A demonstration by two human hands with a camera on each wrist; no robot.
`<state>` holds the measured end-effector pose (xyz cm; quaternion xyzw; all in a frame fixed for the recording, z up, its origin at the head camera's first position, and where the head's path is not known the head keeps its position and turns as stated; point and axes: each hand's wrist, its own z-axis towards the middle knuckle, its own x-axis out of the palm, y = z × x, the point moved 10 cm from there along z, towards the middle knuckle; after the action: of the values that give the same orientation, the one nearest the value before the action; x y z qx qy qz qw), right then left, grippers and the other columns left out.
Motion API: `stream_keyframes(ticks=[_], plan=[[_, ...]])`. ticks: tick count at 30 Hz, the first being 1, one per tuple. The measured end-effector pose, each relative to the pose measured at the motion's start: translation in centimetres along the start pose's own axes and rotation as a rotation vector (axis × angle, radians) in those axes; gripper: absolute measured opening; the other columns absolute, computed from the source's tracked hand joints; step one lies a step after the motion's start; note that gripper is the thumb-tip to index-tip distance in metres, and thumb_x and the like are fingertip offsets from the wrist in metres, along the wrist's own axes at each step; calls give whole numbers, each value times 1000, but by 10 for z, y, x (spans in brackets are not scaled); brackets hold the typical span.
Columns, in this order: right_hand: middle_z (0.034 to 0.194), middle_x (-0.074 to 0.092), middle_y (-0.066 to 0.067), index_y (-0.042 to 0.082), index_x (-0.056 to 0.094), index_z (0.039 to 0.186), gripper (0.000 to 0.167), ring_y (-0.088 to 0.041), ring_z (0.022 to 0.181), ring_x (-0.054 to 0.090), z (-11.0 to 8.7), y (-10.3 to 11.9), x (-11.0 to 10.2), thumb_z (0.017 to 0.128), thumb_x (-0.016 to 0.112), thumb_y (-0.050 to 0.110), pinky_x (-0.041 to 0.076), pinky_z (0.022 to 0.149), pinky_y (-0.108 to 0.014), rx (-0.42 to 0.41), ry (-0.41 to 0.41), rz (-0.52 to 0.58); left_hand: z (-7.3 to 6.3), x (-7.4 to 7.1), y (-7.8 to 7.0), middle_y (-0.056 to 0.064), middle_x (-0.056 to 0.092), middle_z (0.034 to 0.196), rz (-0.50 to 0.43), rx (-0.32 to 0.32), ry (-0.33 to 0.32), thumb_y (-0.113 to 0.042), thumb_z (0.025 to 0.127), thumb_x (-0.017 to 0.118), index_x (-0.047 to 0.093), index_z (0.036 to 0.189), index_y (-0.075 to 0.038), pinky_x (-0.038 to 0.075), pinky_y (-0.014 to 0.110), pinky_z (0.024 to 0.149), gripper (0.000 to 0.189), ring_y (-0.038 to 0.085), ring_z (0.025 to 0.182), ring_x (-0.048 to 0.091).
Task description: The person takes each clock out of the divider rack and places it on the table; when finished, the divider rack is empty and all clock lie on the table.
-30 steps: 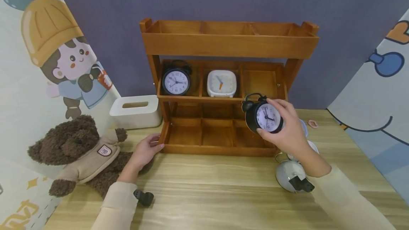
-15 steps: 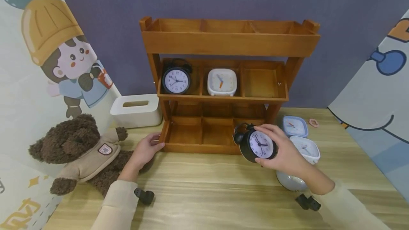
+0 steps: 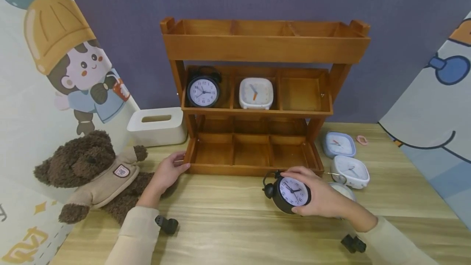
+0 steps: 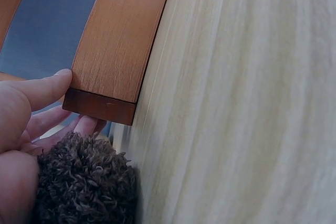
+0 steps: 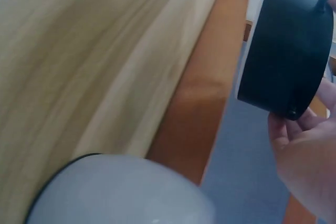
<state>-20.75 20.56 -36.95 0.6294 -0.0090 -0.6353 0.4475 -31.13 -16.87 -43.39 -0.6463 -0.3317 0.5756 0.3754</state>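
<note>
My right hand (image 3: 316, 193) grips a round black twin-bell alarm clock (image 3: 293, 192) by its sides, its white dial turned up, in front of the shelf's lower right part. In the right wrist view the black casing (image 5: 286, 51) shows from the side, fingers at its edge. With thumb and fingers, my left hand (image 3: 170, 174) holds the lower left corner of a brown wooden shelf (image 3: 265, 48). The left wrist view shows the thumb against the end of the front board (image 4: 118, 40). A second black alarm clock (image 3: 203, 91) and a white square clock (image 3: 256, 93) stand in the middle tier.
Right of the shelf lie a blue square clock (image 3: 339, 144), a white clock (image 3: 351, 171) and a rounded white-grey clock (image 3: 344, 191) partly behind my right hand. A pink ring (image 3: 362, 140) is nearby. At left are a tissue box (image 3: 156, 128) and a teddy bear (image 3: 110, 175).
My right hand has brought the black alarm clock down and left, from before the middle tier to low over the table. The left hand has stayed at the shelf corner.
</note>
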Motion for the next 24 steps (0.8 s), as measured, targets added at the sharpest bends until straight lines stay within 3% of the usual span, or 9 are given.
stream_keyframes(ticks=[8, 24], plan=[[136, 47, -3, 15, 54, 139, 80, -26, 116, 49, -1, -10, 17, 68, 88, 29, 49, 83, -44, 4, 94, -43, 0, 0, 0, 29, 47, 137, 4, -4, -1, -10, 98, 61, 42, 143, 5, 43, 51, 98, 51, 43, 124, 48], [134, 45, -7, 8, 53, 139, 79, -27, 114, 49, -1, -26, 26, 71, 86, 28, 48, 86, -44, 78, 198, -65, -1, 0, -1, 29, 47, 137, 2, 2, 2, -10, 98, 61, 42, 143, 5, 43, 52, 98, 52, 44, 124, 47]])
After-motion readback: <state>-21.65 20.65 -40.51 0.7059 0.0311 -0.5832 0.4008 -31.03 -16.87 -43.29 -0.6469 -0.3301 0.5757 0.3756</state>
